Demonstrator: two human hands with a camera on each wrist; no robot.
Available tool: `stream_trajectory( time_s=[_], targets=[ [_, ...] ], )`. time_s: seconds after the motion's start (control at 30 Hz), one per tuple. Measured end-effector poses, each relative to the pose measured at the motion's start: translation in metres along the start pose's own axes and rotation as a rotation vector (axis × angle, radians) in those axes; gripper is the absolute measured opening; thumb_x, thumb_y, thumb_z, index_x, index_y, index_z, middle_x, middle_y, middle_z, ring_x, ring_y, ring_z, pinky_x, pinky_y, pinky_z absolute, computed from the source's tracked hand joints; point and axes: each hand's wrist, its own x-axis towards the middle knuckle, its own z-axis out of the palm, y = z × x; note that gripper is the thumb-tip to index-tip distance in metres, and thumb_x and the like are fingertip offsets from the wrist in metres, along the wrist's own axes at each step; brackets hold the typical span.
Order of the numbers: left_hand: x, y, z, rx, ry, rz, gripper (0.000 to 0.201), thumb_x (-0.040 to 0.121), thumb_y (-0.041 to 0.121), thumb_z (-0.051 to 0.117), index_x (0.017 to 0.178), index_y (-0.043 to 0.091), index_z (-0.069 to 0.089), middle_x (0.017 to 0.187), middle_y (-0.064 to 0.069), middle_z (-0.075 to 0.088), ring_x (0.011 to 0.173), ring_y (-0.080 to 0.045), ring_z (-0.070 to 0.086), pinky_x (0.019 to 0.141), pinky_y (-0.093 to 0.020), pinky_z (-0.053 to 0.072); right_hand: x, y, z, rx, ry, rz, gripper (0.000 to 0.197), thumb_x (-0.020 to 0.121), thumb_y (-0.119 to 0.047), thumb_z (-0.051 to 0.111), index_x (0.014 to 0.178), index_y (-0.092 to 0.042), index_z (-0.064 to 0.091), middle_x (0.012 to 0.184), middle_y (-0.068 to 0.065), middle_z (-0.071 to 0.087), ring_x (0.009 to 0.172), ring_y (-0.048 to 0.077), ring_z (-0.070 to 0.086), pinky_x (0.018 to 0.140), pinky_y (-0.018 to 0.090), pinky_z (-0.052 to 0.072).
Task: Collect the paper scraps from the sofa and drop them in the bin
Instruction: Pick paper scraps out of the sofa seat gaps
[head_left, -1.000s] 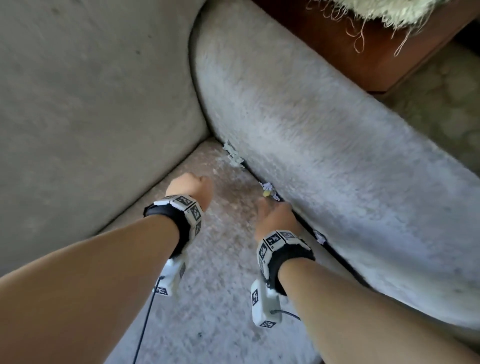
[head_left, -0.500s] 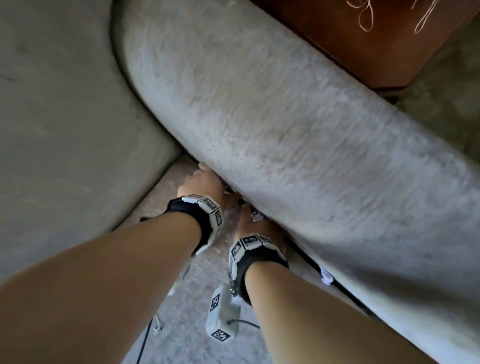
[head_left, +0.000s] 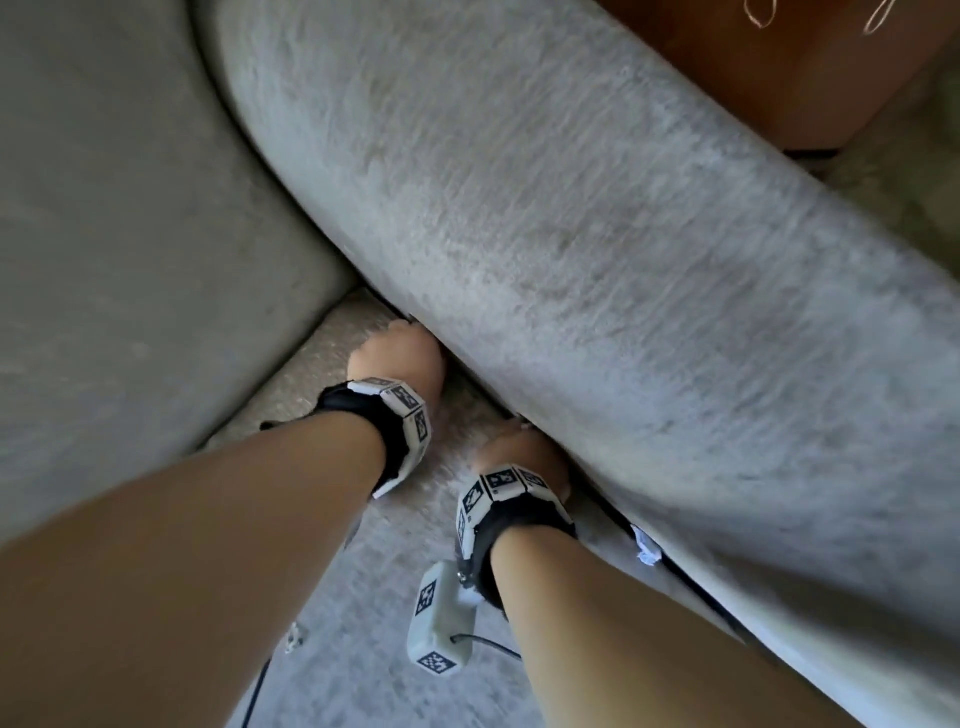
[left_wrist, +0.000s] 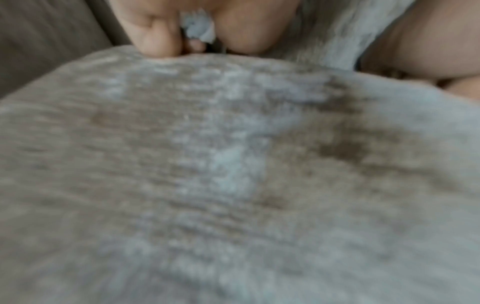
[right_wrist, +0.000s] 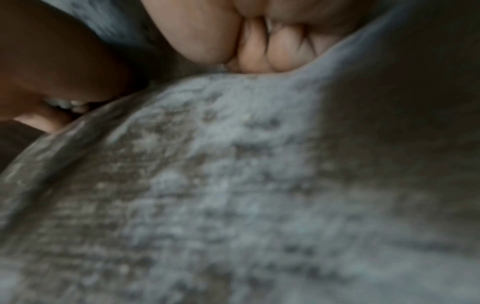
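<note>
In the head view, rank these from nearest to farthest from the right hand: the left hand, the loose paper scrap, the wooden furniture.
From the right hand:
1. Left hand, up-left along the crease.
2. Loose paper scrap, lower right in the crease; too close to the first to call.
3. Wooden furniture, top right beyond the armrest.

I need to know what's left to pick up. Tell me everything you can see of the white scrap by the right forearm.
The scrap is a small, crumpled bit of white paper with ragged edges. It sits in the dark seam where the seat cushion meets the armrest, half tucked under the armrest's bulge, so part of it is hidden. It lies just to the right of the right forearm, behind the right hand. Neither hand touches it; only the sofa fabric does.
</note>
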Motion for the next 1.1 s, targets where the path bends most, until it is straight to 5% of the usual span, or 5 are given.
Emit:
stream_trajectory(
  time_s=[0.57,0.63,0.77,0.9,1.1],
  targets=[
    [-0.175,0.093,0.024,0.161,-0.25,0.436,0.031,0.098,0.03,0.043,0.124,0.025,0.058,0.115,-0.005,0.063,0.1,-0.027,0.064,0.07,-0.033,0.048,-0.1,0.143,-0.058,0.08,-0.092,-0.114,0.03,0.099,-0.028,0.028,0.099,-0.014,0.055,0.099,0.013,0.065,0.084,0.026,0.059,0.071,0.027,0.047],
    [-0.19,0.119,0.044,0.13,-0.273,0.355,0.032,0.088,0.04,0.054,0.109,0.019,0.065,0.11,-0.003,0.065,0.095,-0.026,0.065,0.07,-0.031,0.047,-0.106,0.174,-0.065,0.047,-0.111,-0.12,0.032,0.1,-0.029,0.028,0.093,-0.015,0.056,0.099,0.011,0.064,0.083,0.026,0.058,0.063,0.023,0.04],
    [-0.196,0.157,0.083,0.094,-0.199,0.253,0.035,0.088,0.042,0.059,0.11,0.014,0.064,0.114,-0.003,0.063,0.099,-0.027,0.067,0.075,-0.032,0.05,-0.103,0.229,-0.066,0.033,-0.109,-0.068,0.044,0.099,-0.033,0.029,0.108,-0.011,0.065,0.121,0.013,0.063,0.112,0.03,0.059,0.094,0.034,0.045],
    [-0.193,0.174,0.105,0.07,-0.065,0.108,0.026,0.091,0.024,0.053,0.11,0.011,0.065,0.117,-0.008,0.065,0.104,-0.028,0.066,0.081,-0.033,0.049,-0.096,0.273,-0.076,0.214,-0.178,-0.05,0.042,0.097,-0.026,0.032,0.064,-0.011,0.053,0.081,0.013,0.058,0.085,0.03,0.054,0.07,0.029,0.036],
    [-0.212,0.175,0.099,-0.007,-0.132,0.067,0.033,0.089,0.032,0.044,0.095,0.009,0.066,0.095,-0.015,0.068,0.08,-0.034,0.067,0.07,-0.036,0.052,-0.109,0.327,-0.112,0.228,-0.231,-0.059,0.034,0.1,-0.019,0.023,0.123,-0.011,0.047,0.128,0.014,0.057,0.112,0.032,0.056,0.087,0.035,0.044]
  ],
)
